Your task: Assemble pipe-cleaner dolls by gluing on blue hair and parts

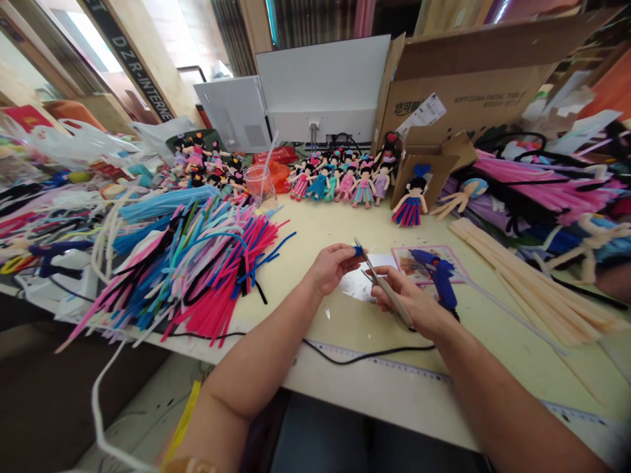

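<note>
My left hand (pixel 336 268) is closed in a pinch on a small dark blue piece of pipe cleaner (pixel 358 250). In my right hand (pixel 411 299) is a pair of grey scissors (pixel 392 299). Their blades are apart, and one blade tip is at the blue piece. Below both hands lies a shiny white sheet (pixel 357 286) on the table. A blue glue gun (pixel 441 279) rests just beyond my right hand, over a pink-edged card (pixel 458 256).
A large heap of coloured pipe cleaners (pixel 197 256) covers the left side. Beige strips (pixel 537 282) lie at right. Several small dolls (pixel 345 180) stand at the back, with a blue-skirted doll (pixel 410 205) by a cardboard box (pixel 458 85). A black cable (pixel 345 361) crosses the front edge.
</note>
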The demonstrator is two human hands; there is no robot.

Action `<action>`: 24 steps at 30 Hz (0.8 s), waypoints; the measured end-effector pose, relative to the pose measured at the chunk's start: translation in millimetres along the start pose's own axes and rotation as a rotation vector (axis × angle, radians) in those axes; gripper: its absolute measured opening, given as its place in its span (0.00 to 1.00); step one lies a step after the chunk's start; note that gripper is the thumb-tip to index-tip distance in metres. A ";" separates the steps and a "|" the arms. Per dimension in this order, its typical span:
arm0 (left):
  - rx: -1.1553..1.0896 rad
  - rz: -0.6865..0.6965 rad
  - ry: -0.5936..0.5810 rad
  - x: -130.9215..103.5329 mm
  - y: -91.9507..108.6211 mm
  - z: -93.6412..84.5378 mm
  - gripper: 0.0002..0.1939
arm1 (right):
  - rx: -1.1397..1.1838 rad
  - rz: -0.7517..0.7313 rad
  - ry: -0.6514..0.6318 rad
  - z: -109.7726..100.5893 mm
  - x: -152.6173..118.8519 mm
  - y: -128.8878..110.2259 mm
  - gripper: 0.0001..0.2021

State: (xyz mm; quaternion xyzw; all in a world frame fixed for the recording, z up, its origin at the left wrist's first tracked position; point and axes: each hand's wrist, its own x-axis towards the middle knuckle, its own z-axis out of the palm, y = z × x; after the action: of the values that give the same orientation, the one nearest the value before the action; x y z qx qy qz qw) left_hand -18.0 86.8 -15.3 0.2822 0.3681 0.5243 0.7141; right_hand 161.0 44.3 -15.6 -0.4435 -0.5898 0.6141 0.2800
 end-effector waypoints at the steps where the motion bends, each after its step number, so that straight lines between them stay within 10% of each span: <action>1: -0.003 -0.001 0.002 -0.2 0.1 0.3 0.06 | 0.001 -0.001 0.004 0.0 0.1 0.7 0.21; 24: 0.101 -0.032 -0.035 2.4 6.4 -7.7 0.07 | 0.087 0.067 0.005 -3.4 -1.4 -0.4 0.21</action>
State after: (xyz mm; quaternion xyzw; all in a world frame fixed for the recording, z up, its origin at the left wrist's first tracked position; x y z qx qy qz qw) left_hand -27.4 91.0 -15.2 0.3209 0.3860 0.4889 0.7135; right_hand 164.5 44.8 -14.7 -0.4520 -0.5464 0.6472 0.2798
